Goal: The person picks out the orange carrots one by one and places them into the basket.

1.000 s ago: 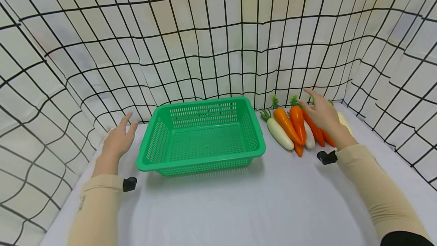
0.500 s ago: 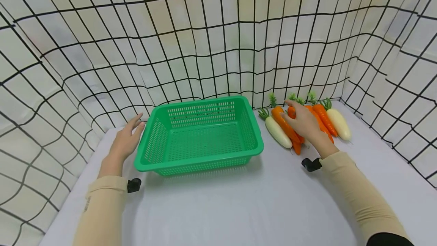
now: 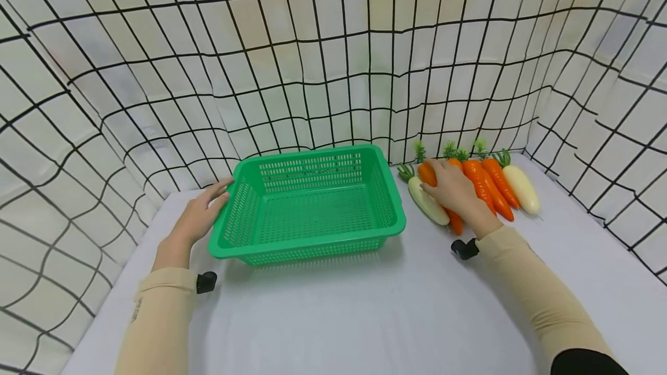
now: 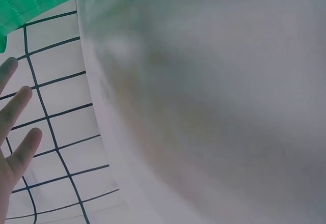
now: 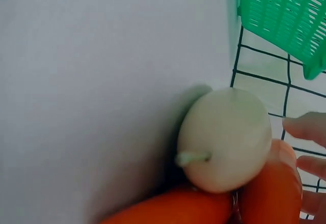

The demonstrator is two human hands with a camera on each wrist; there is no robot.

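Observation:
My left hand (image 3: 200, 213) rests its fingertips at the left rim of a green plastic basket (image 3: 307, 247). In the left wrist view its fingers (image 4: 15, 107) are spread beneath the basket wall (image 4: 35, 2). Over at the vegetable pile, my right hand (image 3: 452, 187) lies across an orange carrot (image 3: 427, 174), hiding most of it. The right wrist view shows fingertips (image 5: 311, 165) right at that carrot (image 5: 275, 188), with the uppermost digit standing off it. A white radish (image 3: 426, 200) lies just left of the hand, its root end (image 5: 224, 137) toward the wrist camera.
To the right of the hand lie several more carrots (image 3: 476, 181) with green tops and another white radish (image 3: 523, 190). A black wire grid (image 3: 333, 80) over white cloth borders the white table (image 3: 333, 311) at the back and sides.
My right hand has moved left and down from above the carrots onto the leftmost carrot. My left hand has moved right to the basket's rim. The basket has stayed in place.

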